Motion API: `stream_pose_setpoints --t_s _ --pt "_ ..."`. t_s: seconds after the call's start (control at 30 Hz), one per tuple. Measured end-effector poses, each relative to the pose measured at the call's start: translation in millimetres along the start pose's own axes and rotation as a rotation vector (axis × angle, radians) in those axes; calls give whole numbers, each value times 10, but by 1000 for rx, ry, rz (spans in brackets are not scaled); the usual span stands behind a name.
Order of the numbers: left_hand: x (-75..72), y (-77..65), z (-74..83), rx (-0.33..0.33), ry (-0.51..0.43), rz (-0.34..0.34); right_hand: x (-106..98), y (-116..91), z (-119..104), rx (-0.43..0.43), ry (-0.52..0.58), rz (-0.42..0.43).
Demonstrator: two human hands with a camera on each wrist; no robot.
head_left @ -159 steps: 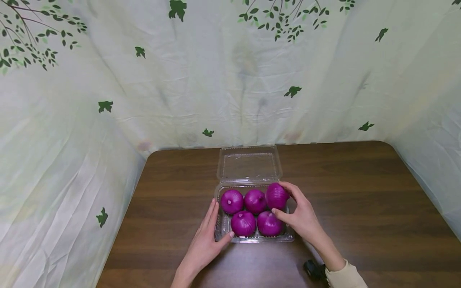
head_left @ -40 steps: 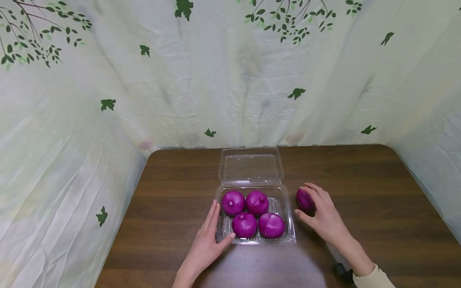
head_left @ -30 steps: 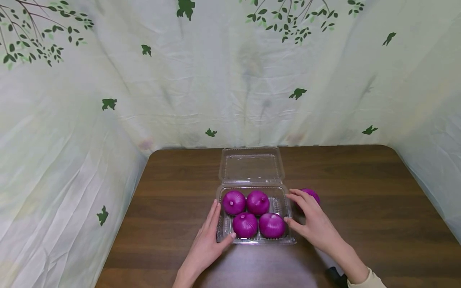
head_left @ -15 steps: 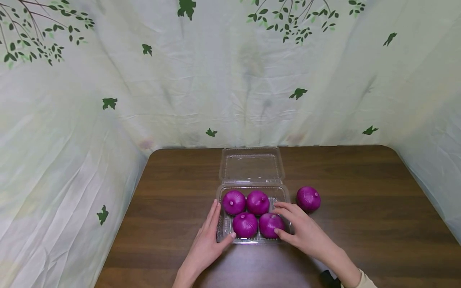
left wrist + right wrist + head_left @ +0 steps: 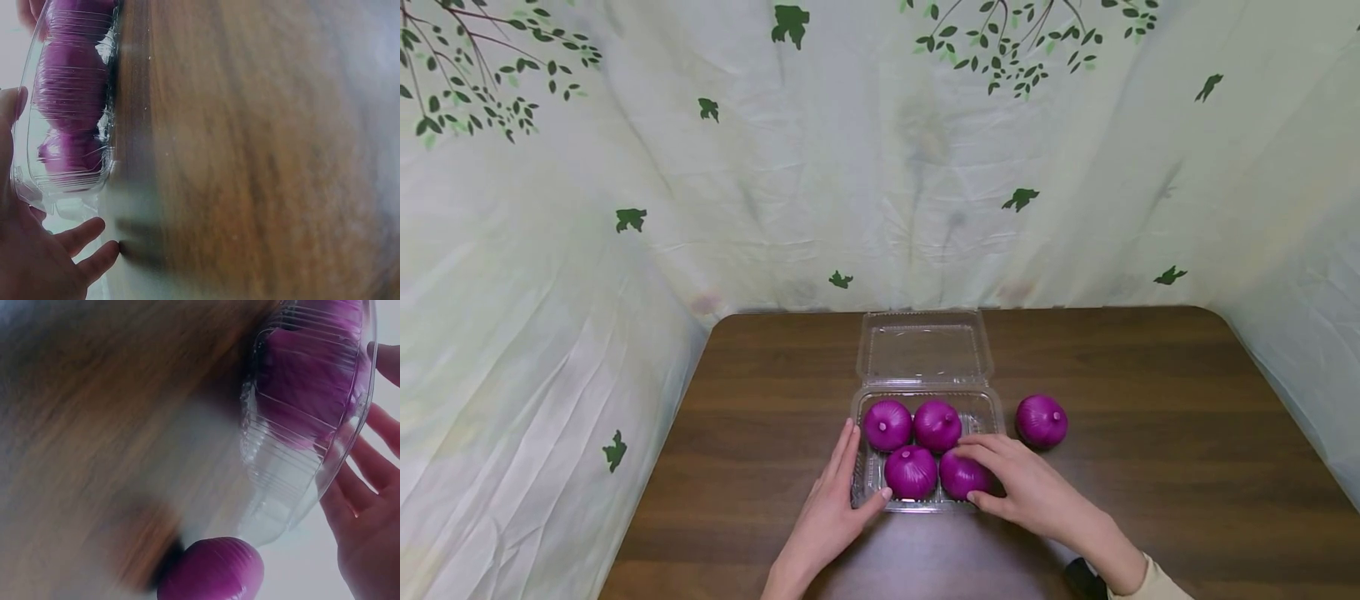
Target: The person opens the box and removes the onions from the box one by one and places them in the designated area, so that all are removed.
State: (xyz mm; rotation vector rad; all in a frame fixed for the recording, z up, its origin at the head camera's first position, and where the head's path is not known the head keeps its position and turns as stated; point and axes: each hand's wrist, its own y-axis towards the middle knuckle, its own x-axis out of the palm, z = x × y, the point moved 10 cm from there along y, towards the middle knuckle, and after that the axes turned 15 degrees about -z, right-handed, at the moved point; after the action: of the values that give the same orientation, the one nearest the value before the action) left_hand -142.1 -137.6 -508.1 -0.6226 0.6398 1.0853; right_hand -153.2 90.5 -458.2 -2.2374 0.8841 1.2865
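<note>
A clear plastic clamshell box (image 5: 982,417) with its lid (image 5: 925,348) folded back holds several purple-red onions. My right hand (image 5: 1037,492) grips the front right onion (image 5: 961,478), thumb at the near side and fingers over the far side. My left hand (image 5: 823,517) steadies the box, straight fingers along its left wall and thumb at the front rim. In the left wrist view, some left fingers (image 5: 90,247) stretch out beside the box's end. One onion (image 5: 1041,422) lies on the table just right of the box; the right wrist view shows this loose onion (image 5: 212,572) too.
The brown wooden table (image 5: 1150,400) stretches to both sides of the box. A white curtain (image 5: 880,192) printed with leaves and birds hangs behind it. A black device (image 5: 1084,577) sits at the right wrist.
My right hand carried the back right onion out, set it on the table right of the box, let go, and moved back left onto the front right onion. The left hand stays put.
</note>
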Motion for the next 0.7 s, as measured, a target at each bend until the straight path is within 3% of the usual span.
stream_pose_setpoints --t_s 0.17,0.47,0.7 --pt "1 -5 2 -2 -2 4 29 45 42 21 8 -59" --pt "-6 -5 10 3 0 6 28 155 25 -49 -28 -112" --pt "-6 -7 10 11 1 7 54 216 56 -38 -62 -173"
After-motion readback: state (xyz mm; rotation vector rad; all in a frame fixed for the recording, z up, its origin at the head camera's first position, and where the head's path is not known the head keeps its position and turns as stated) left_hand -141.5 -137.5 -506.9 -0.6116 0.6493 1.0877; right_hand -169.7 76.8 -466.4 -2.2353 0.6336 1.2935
